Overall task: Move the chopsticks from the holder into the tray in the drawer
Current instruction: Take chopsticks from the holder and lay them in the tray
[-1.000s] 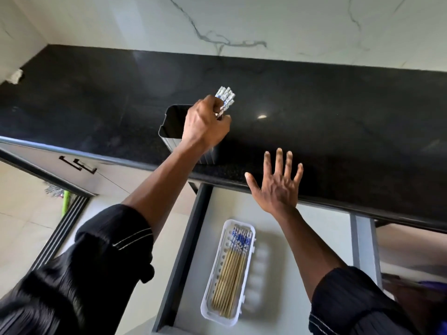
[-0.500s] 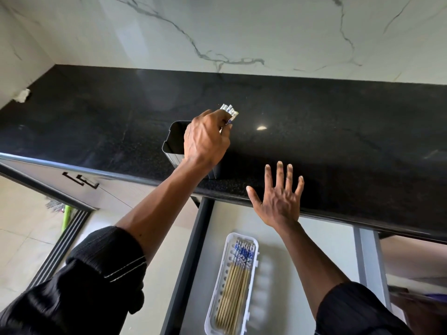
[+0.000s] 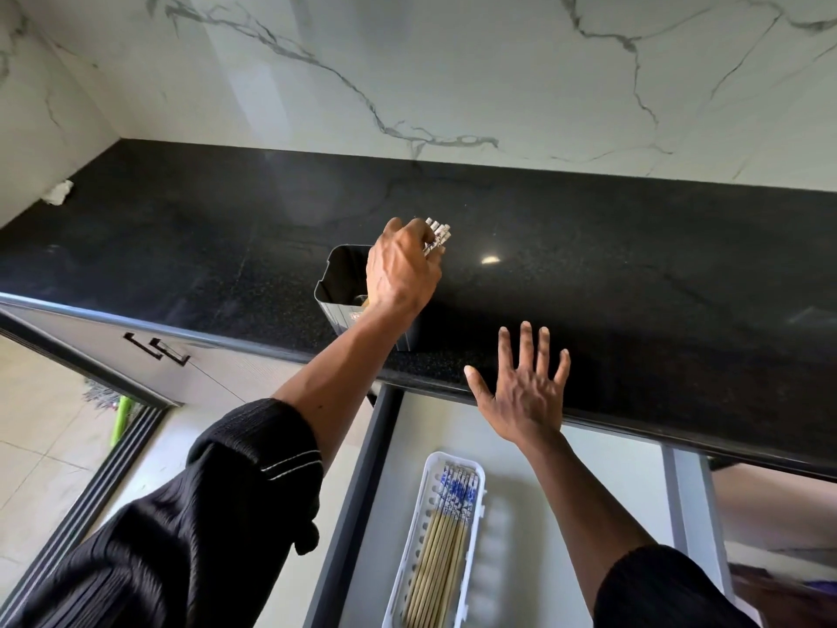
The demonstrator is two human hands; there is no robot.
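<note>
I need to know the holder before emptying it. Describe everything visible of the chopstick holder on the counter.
The holder is a dark, upright container with rounded corners and an open top, apparently metal or plastic. It stands near the front edge of the black countertop. The left hand hides its right side, its grip closed on a chopstick bundle above the holder's opening.

You are standing in a home kitchen: a black stone countertop (image 3: 589,265) runs below a white marble-look wall (image 3: 453,61), with handled cabinet doors (image 3: 158,351) under its front edge, an open drawer (image 3: 566,469) holding a cutlery tray (image 3: 479,487), and a tiled floor (image 3: 40,446).
</note>
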